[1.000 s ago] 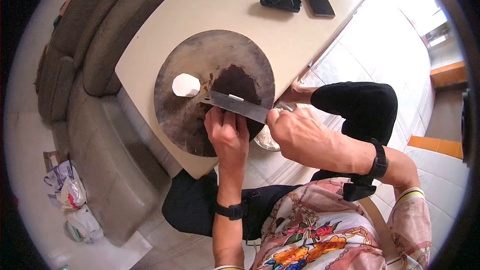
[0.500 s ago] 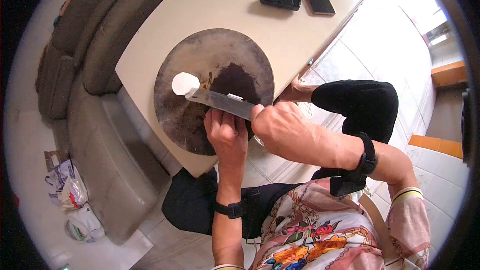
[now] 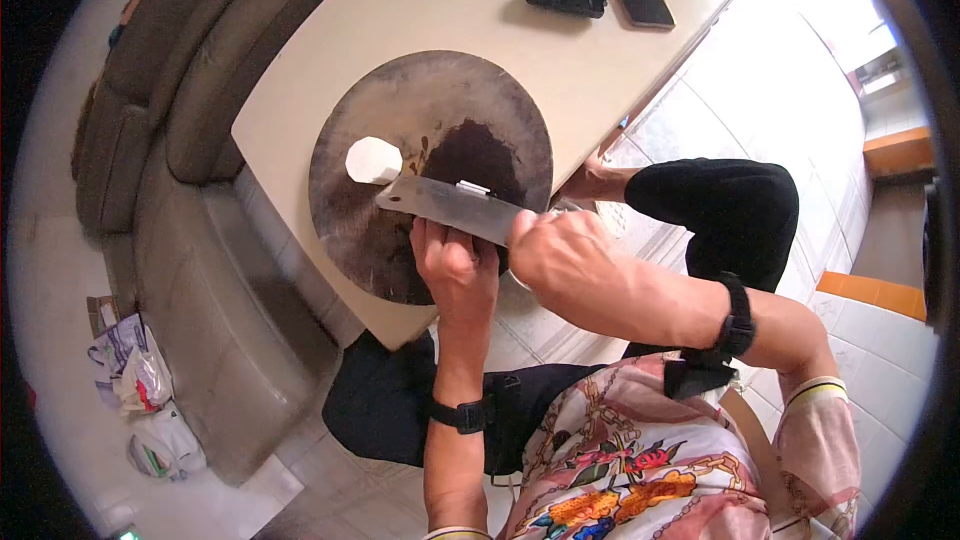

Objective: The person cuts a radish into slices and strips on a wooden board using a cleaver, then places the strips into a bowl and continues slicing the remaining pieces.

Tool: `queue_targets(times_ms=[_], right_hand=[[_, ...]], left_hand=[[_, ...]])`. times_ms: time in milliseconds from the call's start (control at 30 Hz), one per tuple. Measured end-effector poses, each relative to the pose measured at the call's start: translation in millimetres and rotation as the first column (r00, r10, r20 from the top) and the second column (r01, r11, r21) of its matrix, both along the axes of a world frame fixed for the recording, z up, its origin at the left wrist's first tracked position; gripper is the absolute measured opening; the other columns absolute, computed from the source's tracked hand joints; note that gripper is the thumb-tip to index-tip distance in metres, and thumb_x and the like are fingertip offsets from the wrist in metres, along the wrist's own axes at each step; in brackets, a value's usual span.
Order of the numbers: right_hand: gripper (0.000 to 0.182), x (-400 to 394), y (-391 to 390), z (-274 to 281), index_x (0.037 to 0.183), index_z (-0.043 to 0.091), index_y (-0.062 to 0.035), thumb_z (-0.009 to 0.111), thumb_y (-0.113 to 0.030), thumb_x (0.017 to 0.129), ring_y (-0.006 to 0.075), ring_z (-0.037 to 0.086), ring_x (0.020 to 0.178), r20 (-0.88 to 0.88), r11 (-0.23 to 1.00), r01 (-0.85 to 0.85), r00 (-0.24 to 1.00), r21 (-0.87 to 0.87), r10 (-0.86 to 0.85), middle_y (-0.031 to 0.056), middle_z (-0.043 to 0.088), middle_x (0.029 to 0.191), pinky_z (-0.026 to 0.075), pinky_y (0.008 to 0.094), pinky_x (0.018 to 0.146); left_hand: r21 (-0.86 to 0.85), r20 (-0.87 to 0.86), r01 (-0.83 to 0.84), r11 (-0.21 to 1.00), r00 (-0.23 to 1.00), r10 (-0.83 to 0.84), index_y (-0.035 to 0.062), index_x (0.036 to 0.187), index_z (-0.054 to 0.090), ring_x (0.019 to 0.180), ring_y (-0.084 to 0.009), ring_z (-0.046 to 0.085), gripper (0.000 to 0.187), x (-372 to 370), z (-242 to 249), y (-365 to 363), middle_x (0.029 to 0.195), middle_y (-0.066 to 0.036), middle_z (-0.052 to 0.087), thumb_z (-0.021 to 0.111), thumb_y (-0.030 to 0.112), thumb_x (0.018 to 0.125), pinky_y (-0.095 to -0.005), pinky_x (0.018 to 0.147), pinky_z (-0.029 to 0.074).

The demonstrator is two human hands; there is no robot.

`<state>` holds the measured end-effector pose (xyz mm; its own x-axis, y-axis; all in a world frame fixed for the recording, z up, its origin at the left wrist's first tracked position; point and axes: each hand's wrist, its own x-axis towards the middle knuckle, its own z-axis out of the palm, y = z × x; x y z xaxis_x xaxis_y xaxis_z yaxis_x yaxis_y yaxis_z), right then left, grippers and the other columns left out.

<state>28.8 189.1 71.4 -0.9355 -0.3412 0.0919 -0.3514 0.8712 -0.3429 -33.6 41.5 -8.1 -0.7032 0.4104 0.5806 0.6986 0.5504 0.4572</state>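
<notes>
Grey knife (image 3: 445, 208) is clenched in right hand (image 3: 560, 252). In left hand (image 3: 455, 265), fingers are curled; their hold cannot be told.

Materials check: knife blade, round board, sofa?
Knife blade: metal, probably steel; smooth grey with a soft sheen.
Round board: probably wood; matte and worn, with mottled brown-grey tones and a dark stain-like patch, though no clear grain shows.
Sofa: leather or imitation, can't tell which; grey-brown, padded panels, seams, slight gloss.
</notes>
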Motion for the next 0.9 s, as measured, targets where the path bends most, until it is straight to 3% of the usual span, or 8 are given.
queue_targets(times_ms=[100, 167, 233, 333, 433, 533, 733, 900], right_hand=[[0.013, -9, -3, -8, 0.076, 0.047, 0.0076, 0.054, 0.003, 0.067, 0.0341, 0.061, 0.052, -0.067, 0.999, 0.005, 0.998, -0.050, -0.009, 0.0182, 0.055, 0.056, 0.047, 0.0401, 0.045], [0.012, -7, 0, -6, 0.076, 0.047, 0.0076, 0.054, 0.003, 0.067, 0.0342, 0.061, 0.052, -0.075, 0.998, 0.003, 0.997, -0.067, -0.008, 0.0180, 0.055, 0.056, 0.047, 0.0402, 0.045], [0.012, 2, 7, 1, 0.077, 0.047, 0.0075, 0.054, 0.003, 0.067, 0.0342, 0.061, 0.052, 0.049, 0.997, 0.019, 0.999, -0.074, -0.016, 0.0176, 0.056, 0.057, 0.048, 0.0404, 0.046], [0.013, 14, 12, 12, 0.077, 0.047, 0.0077, 0.053, 0.004, 0.067, 0.0342, 0.061, 0.052, 0.095, 1.000, -0.014, 0.995, 0.028, 0.011, 0.0177, 0.056, 0.057, 0.048, 0.0407, 0.047], [0.013, 13, 14, 12, 0.077, 0.047, 0.0080, 0.053, 0.004, 0.066, 0.0345, 0.061, 0.052, 0.136, 1.000, -0.017, 0.991, 0.015, 0.015, 0.0179, 0.055, 0.057, 0.047, 0.0407, 0.047], [0.014, 5, 8, 3, 0.077, 0.047, 0.0089, 0.054, 0.004, 0.066, 0.0344, 0.061, 0.051, 0.027, 1.000, -0.025, 0.999, -0.010, 0.026, 0.0181, 0.055, 0.056, 0.047, 0.0405, 0.047], [0.015, -2, 10, 1, 0.077, 0.047, 0.0096, 0.055, 0.003, 0.065, 0.0345, 0.061, 0.051, 0.026, 0.993, -0.006, 1.000, -0.114, 0.009, 0.0191, 0.056, 0.057, 0.047, 0.0413, 0.046], [0.013, 14, 18, 12, 0.076, 0.047, 0.0087, 0.054, 0.004, 0.065, 0.0357, 0.061, 0.052, 0.080, 1.000, -0.025, 0.996, -0.018, 0.027, 0.0197, 0.055, 0.056, 0.047, 0.0421, 0.047]], left_hand=[[-0.029, -0.016, -0.004, 1.000, 1.000, 0.004, -0.0035, 0.097, 0.064, 0.091, -0.0422, 0.056, 0.030, 1, 4, 0, 0.095, -0.021, 0.060, 0.066, 0.000, 0.067, -0.0522, 0.084, 0.043], [0.017, 0.152, -0.034, 0.999, 0.988, 0.031, -0.0040, 0.095, 0.065, 0.090, -0.0422, 0.056, 0.028, 2, 11, 1, 0.096, -0.021, 0.061, 0.064, -0.002, 0.067, -0.0509, 0.084, 0.044], [0.018, 0.141, -0.048, 0.999, 0.989, 0.045, -0.0042, 0.095, 0.065, 0.090, -0.0423, 0.056, 0.028, 3, 9, 0, 0.096, -0.021, 0.061, 0.064, -0.004, 0.067, -0.0500, 0.084, 0.045], [0.010, 0.083, -0.053, 0.999, 0.995, 0.052, -0.0047, 0.096, 0.065, 0.090, -0.0428, 0.056, 0.029, 2, 4, -1, 0.097, -0.021, 0.060, 0.062, -0.006, 0.067, -0.0488, 0.083, 0.046], [0.011, 0.044, -0.042, 0.999, 0.998, 0.042, -0.0051, 0.096, 0.064, 0.090, -0.0430, 0.056, 0.029, 0, 5, 0, 0.098, -0.022, 0.059, 0.062, -0.007, 0.066, -0.0483, 0.082, 0.046], [0.034, 0.088, -0.042, 0.999, 0.995, 0.039, -0.0051, 0.096, 0.064, 0.090, -0.0427, 0.056, 0.030, 3, 4, 0, 0.098, -0.022, 0.059, 0.063, -0.007, 0.066, -0.0480, 0.082, 0.046], [0.014, 0.069, -0.043, 0.999, 0.997, 0.042, -0.0042, 0.097, 0.064, 0.089, -0.0419, 0.056, 0.031, 3, 8, 2, 0.097, -0.021, 0.059, 0.064, -0.007, 0.066, -0.0480, 0.080, 0.046], [0.006, 0.041, -0.071, 0.997, 0.997, 0.071, -0.0040, 0.097, 0.064, 0.088, -0.0411, 0.055, 0.030, 3, 2, 0, 0.097, -0.021, 0.058, 0.065, -0.006, 0.067, -0.0475, 0.078, 0.046]])
